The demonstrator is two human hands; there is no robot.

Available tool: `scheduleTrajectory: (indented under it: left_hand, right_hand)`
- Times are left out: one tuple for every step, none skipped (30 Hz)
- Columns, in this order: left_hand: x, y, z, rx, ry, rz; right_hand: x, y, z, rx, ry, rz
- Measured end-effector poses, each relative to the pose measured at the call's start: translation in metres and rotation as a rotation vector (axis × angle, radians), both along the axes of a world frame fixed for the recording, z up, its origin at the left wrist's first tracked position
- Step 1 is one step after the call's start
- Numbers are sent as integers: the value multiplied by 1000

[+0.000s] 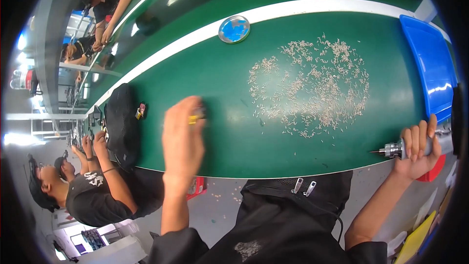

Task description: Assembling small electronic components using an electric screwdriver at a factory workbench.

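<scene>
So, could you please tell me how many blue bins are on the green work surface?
1. The blue bin sits at the far right end of the green work surface, beyond the right hand. More may lie outside the picture's rim.

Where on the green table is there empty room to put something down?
Bare green lies between the left hand and the scattered small pale pieces, and along the near edge toward the right hand gripping a power screwdriver. The pieces crowd the middle-right; a black bag fills the left.

Single head-worn fisheye view, looking steeply down, close over green table (220, 73), edges bending
</scene>
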State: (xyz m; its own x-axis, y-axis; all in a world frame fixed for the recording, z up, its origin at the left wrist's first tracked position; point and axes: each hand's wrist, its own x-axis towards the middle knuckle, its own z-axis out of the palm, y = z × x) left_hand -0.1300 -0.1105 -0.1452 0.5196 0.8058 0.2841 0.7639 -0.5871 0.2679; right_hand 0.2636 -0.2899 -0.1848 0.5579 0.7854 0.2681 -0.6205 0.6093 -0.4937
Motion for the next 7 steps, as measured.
scheduleTrajectory:
  left_hand:
    - [-16, 1, -5, 73, 61, 134]
    - [-23, 1, -8, 190, 155, 202]
    - [-26, 2, -11, 306, 247, 267]
    - [-22, 2, -11, 300, 247, 267]
    - [-13, 1, -9, 243, 202, 205]
    - [-8, 2, -9, 186, 155, 142]
    - [-9, 5, -14, 78, 163, 24]
  right_hand:
    - [-5, 5, 0, -49, 49, 15]
    - [-11, 10, 1, -108, 43, 17]
    - [-14, 12, 0, -114, 44, 17]
    - [-18, 14, -3, -136, 53, 34]
    - [-20, 14, -6, -159, 62, 50]
    - [-20, 13, -8, -157, 52, 51]
    - [-20, 11, -9, -156, 55, 63]
